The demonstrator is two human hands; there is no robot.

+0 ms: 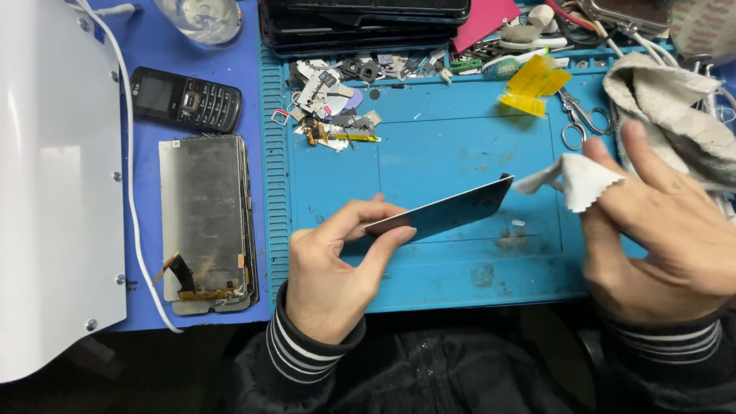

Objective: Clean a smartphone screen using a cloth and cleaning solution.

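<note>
The left hand [330, 272] has its grip closed on a thin dark phone screen panel [445, 215], thumb on top and fingers beneath one end, so the panel is held edge-on and tilted above the blue work mat [429, 153], its far end rising toward the right. The right hand [659, 230] pinches a small white wiping cloth [583, 180] between thumb and fingers — its grip is closed on the cloth, whose pointed corner sits just beside the raised end of the panel; whether the two touch cannot be told.

All else is placed from the mat. On its upper left part lies a scatter of small phone parts [333, 103], and on its upper right a yellow packet [537, 80] with a pair of scissors [579, 119] just beside it. A crumpled grey rag [675, 107] covers the mat's right edge, behind the right hand. Past the far edge is a stack of dark phones [360, 23] and a pink card [483, 19]. Left of the mat, on the bench's blue cover, lies a stripped display assembly [207, 222] — and beyond that a black keypad phone [184, 98]. Further left stands a white machine housing [57, 184] with a white cable [132, 192] running along its edge.
</note>
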